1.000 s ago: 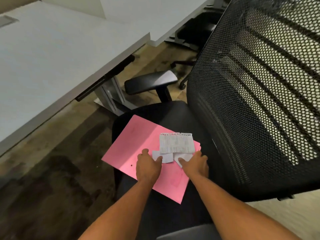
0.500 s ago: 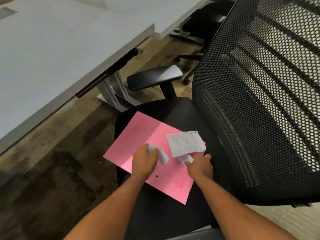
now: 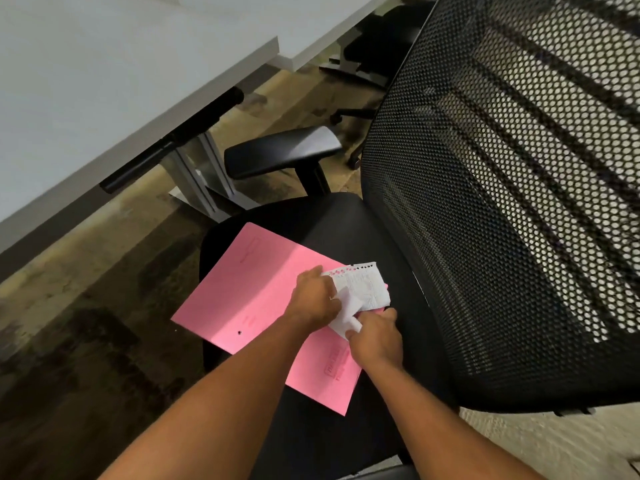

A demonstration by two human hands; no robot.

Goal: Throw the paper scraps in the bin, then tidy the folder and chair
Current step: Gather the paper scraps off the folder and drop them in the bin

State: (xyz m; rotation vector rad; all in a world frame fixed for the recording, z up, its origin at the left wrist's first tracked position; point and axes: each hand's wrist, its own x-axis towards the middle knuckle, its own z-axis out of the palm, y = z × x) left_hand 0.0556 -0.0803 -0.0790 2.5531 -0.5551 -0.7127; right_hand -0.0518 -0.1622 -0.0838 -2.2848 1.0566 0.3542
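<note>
First step in hand: both hands gather the scraps (image 3: 360, 294) over the folder's (image 3: 256, 299) right edge, on the chair (image 3: 332, 220) seat; left hand (image 3: 313, 301) and right hand (image 3: 375, 336) each grip paper; next they must lift clear and find the bin, not in view.

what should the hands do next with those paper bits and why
Probably lift the paper scraps clear of the pink folder. Both the left hand and right hand already pinch them together above it, and no bin is in view, so carrying them off comes next.
</note>
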